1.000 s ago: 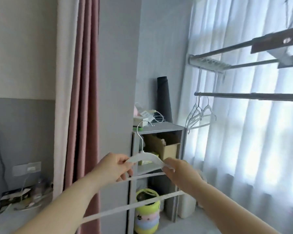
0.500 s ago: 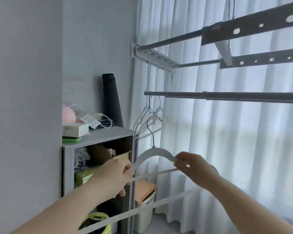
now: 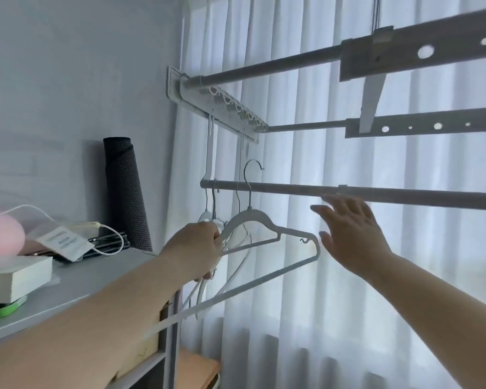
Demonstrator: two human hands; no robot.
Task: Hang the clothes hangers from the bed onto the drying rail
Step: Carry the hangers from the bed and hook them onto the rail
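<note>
I see the drying rail (image 3: 292, 189) running across the middle, in front of the curtain (image 3: 320, 304). Below its left end the left hand (image 3: 197, 248) holds a hanger (image 3: 264, 223), whose hook crosses the rail and reaches above it. Other hangers (image 3: 208, 217) hang from the rail just behind that hand. The right hand (image 3: 351, 234) is right of the hanger, just under the rail. At left, a shelf unit (image 3: 82, 279) carries a rolled mat (image 3: 125, 192) against the wall.
</note>
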